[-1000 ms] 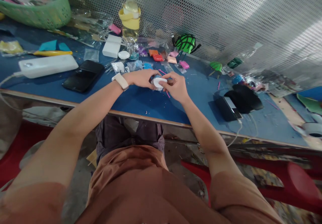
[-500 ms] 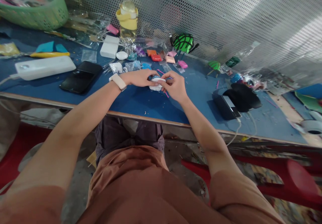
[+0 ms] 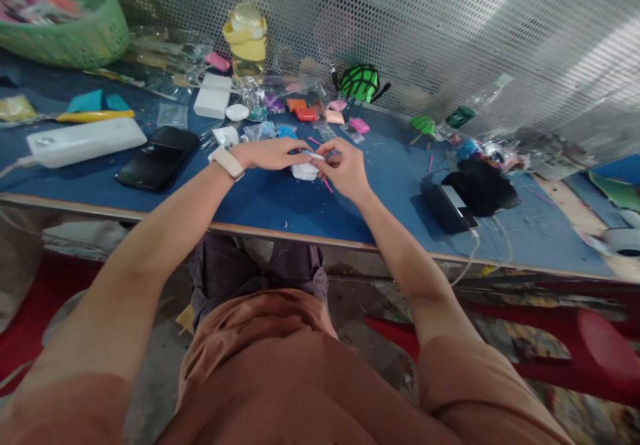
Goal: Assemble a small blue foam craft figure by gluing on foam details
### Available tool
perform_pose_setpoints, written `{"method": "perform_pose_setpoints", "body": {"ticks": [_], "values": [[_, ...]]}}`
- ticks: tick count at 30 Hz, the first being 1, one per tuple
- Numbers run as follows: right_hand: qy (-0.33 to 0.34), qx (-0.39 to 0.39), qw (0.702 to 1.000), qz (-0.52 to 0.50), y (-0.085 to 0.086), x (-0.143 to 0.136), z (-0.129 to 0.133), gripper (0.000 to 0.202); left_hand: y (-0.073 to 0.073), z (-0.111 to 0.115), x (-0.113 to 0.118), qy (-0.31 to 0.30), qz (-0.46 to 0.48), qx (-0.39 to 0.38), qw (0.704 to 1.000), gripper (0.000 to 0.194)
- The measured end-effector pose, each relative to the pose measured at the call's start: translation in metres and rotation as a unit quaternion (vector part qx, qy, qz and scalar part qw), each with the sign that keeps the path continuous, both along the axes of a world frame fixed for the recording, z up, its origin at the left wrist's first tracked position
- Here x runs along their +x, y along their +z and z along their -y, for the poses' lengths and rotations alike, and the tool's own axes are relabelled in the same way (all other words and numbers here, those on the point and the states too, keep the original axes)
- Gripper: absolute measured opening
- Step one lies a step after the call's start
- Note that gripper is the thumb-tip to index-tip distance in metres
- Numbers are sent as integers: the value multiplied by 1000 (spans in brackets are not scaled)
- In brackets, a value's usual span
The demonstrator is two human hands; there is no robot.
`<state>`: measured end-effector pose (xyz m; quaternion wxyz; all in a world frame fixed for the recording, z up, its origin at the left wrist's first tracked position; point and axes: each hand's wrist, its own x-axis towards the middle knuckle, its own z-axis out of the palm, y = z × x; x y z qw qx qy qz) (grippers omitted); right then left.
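Note:
Between my hands, low over the blue table (image 3: 330, 215), is a small rounded white piece (image 3: 304, 171) with thin strands at its lower edge. My left hand (image 3: 275, 154), with a pale watch band (image 3: 229, 161) on its wrist, grips the piece from the left with thumb and fingers. From the right, my right hand (image 3: 345, 168) pinches its edge between thumb and fingertips. What the piece is made of I cannot make out, and the fingers hide part of it. A thin pink stick (image 3: 329, 186) shows beside my right hand, its middle hidden.
Behind my hands lie colored clay packets (image 3: 307, 114), a green turtle-like figure (image 3: 359, 82) and a yellow-topped bottle (image 3: 247, 42). A black phone (image 3: 158, 157), white power strip (image 3: 87, 141) and green basket (image 3: 75, 40) are left. A black device (image 3: 449, 208) with a cable sits right.
The view has shifted slightly. Both hands keep hold of the white piece, which is turned a little and shows more of its front side.

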<state>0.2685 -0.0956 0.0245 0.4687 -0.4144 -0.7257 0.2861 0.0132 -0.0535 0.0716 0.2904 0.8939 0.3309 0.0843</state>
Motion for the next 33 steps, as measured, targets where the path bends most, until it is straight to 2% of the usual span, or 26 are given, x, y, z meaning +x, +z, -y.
{"method": "perform_pose_setpoints", "body": {"ticks": [4, 11, 17, 28, 33], "values": [[-3, 17, 1000, 20, -1, 3, -2, 75, 3, 2, -1, -1, -11, 5, 1000, 79], [-2, 89, 995, 53, -3, 10, -9, 71, -11, -12, -3, -19, 1, 34, 999, 82], [3, 84, 995, 59, 1, 13, -10, 65, -15, -18, -4, -22, 16, 43, 999, 86], [-10, 116, 985, 125, 5, 18, -11, 70, -18, -15, -8, -19, 63, 104, 992, 67], [-6, 131, 985, 113, -3, 27, -20, 67, -17, -13, -8, -14, 92, 128, 987, 61]]}}
